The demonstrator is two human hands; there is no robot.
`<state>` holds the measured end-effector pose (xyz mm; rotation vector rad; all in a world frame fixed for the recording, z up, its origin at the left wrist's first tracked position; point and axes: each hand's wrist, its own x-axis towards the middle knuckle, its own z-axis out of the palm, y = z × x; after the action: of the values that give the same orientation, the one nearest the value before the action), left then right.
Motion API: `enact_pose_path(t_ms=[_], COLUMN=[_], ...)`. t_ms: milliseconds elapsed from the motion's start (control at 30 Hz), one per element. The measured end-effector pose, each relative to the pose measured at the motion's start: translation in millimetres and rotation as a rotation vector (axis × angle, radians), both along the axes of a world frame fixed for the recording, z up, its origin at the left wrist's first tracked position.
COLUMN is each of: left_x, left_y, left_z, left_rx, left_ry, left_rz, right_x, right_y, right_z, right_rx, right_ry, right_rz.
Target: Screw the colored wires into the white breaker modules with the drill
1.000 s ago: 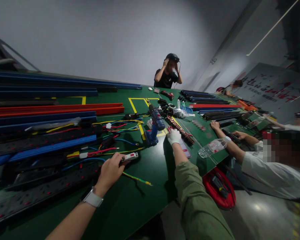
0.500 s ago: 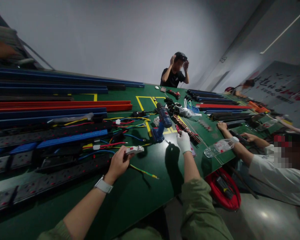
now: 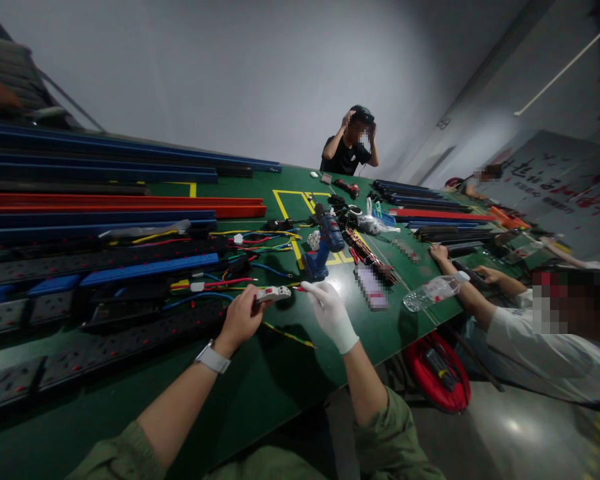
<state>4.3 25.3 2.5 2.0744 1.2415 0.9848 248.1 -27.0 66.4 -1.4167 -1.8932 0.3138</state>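
Note:
My left hand (image 3: 243, 313) wears no glove and is closed on a small white electrical module (image 3: 274, 293) with a red part on it. A white glove covers my right hand (image 3: 331, 313). Its fingertips pinch a short red wire (image 3: 300, 288), pointing left at the module with a small gap between them. Most of the wire is hidden by the fingers. A blue cordless drill (image 3: 325, 243) stands upright just beyond both hands. Below the module, a yellow-green wire (image 3: 293, 335) lies on the green table (image 3: 275, 393).
Black socket strips (image 3: 130, 343) and coloured wires (image 3: 265, 247) fill the left side. A bundle of copper-ended wires (image 3: 367, 250), a phone-like flat object (image 3: 373, 287) and a clear bottle (image 3: 435, 291) lie rightward. A co-worker's arm (image 3: 473, 293) reaches in there.
My right hand has moved left from beside the copper wire bundle to near the module, bringing the red wire. The flat object it covered is now visible. My left hand has barely shifted.

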Motion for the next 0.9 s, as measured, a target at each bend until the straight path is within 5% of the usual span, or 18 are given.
enact_pose_path(t_ms=[667,900], left_x=[3.2,3.9], left_y=[0.8,0.8], left_z=[0.0,1.9], left_rx=[0.097,0.077], left_ry=[0.309,0.408], left_rz=[-0.038,-0.067], right_x=[27.0,27.8], right_y=[27.0,22.0], right_z=[-41.0,-61.2], right_rx=[0.046,0.0], right_ry=[-0.135,-0.058], right_rz=[0.211,0.169])
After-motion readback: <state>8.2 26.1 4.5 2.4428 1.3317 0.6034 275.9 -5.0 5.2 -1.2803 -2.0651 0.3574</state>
